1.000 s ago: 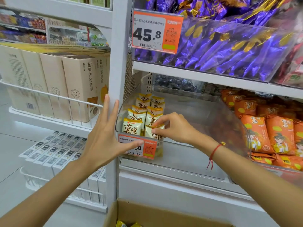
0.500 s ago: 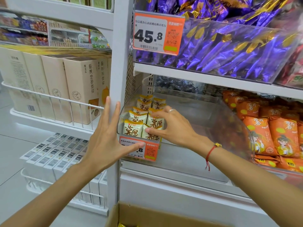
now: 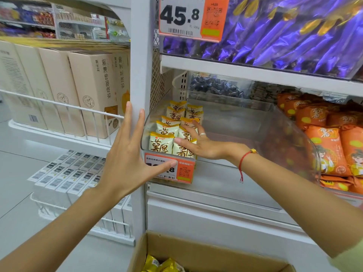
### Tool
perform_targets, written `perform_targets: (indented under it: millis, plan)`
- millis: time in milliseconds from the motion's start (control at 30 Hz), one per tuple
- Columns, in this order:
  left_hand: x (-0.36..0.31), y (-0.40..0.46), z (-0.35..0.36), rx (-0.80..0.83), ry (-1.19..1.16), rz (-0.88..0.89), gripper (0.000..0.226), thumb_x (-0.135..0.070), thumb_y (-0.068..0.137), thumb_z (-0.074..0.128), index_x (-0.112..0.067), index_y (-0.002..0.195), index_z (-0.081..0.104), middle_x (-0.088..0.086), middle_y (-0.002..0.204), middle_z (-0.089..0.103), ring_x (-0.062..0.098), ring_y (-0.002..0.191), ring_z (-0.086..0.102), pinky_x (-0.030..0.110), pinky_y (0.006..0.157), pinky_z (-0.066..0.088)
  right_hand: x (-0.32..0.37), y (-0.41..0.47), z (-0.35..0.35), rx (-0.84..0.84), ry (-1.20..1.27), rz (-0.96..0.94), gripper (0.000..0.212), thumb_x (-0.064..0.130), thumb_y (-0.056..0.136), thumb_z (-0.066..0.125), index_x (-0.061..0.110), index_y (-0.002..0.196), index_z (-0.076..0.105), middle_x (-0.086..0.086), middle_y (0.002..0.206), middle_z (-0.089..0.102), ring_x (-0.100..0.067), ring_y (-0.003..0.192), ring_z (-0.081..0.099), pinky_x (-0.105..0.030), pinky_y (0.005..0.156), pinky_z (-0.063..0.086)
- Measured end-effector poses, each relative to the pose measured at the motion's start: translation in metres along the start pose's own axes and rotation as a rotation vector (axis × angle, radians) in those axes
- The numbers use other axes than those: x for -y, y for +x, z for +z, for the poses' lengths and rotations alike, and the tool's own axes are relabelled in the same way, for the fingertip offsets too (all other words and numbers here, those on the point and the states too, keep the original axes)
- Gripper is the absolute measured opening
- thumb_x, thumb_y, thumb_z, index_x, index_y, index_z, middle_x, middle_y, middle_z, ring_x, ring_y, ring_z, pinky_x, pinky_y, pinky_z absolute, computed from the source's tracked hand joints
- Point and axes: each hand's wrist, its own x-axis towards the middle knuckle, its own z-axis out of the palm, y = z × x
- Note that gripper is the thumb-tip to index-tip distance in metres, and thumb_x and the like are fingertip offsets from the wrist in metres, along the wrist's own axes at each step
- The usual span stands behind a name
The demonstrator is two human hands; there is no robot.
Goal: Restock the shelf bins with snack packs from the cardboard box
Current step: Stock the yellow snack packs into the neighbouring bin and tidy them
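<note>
A clear plastic shelf bin (image 3: 245,126) holds two rows of cream and yellow snack packs (image 3: 161,143) standing upright at its left end. My left hand (image 3: 127,156) presses flat against the bin's left front corner, fingers spread, thumb on the orange price tag (image 3: 184,171). My right hand (image 3: 196,143) reaches inside the bin, and its straight fingers rest against the front packs of the right row. An open cardboard box (image 3: 196,252) sits below, with yellow snack packs (image 3: 163,265) visible inside.
The right part of the bin holds no packs. Orange snack bags (image 3: 330,146) fill the neighbouring bin on the right. Purple packs (image 3: 284,36) fill the bin above. Tall beige boxes (image 3: 92,91) stand behind a wire rail on the left shelf unit.
My right hand has gone from pinching a front pack to lying with straightened fingers against the right row of packs. The left hand stays on the bin corner. The view has moved closer.
</note>
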Motion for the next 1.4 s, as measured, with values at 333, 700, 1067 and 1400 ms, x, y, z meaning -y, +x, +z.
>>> perform_targets:
  millis: [333, 700, 1067, 1400]
  plan:
    - [-0.006, -0.007, 0.000, -0.066, 0.054, -0.008, 0.116, -0.081, 0.068, 0.049, -0.012, 0.153, 0.012, 0.005, 0.162, 0.000, 0.015, 0.149, 0.000, 0.040, 0.119, 0.013, 0.005, -0.034, -0.008, -0.330, 0.052, -0.057, 0.097, 0.082, 0.072, 0.041, 0.026, 0.150, 0.022, -0.004, 0.156, 0.019, -0.023, 0.141, 0.028, -0.048, 0.114, 0.028]
    - [-0.088, -0.092, 0.025, 0.075, -0.115, -0.112, 0.016, -0.028, 0.085, 0.056, -0.030, 0.098, 0.065, -0.013, 0.095, 0.062, 0.007, 0.088, 0.054, 0.028, 0.072, 0.043, -0.037, -0.160, 0.070, 0.008, -0.501, -0.111, 0.029, 0.043, 0.092, 0.052, 0.033, 0.118, 0.057, 0.011, 0.105, 0.061, -0.011, 0.093, 0.054, -0.029, 0.077, 0.042]
    - [-0.048, -0.261, 0.111, 0.842, 0.084, -0.530, 0.040, -0.025, 0.097, 0.046, -0.031, 0.137, 0.046, -0.009, 0.141, 0.044, 0.016, 0.129, 0.043, 0.033, 0.090, 0.047, -0.172, -0.178, 0.259, 0.091, -0.524, 0.239, 0.059, 0.037, 0.096, 0.045, 0.016, 0.147, 0.025, -0.007, 0.148, 0.032, -0.027, 0.131, 0.038, -0.040, 0.103, 0.035]
    - [-0.057, -0.285, 0.181, 1.191, 0.385, -0.489, 0.056, -0.050, 0.097, 0.041, -0.019, 0.142, 0.029, 0.012, 0.140, 0.043, 0.028, 0.128, 0.044, 0.038, 0.096, 0.043, -0.173, -0.167, 0.320, -0.276, -0.559, 0.352, 0.043, 0.049, 0.065, 0.079, 0.011, 0.082, 0.069, -0.008, 0.089, 0.061, -0.026, 0.075, 0.059, -0.039, 0.067, 0.051]
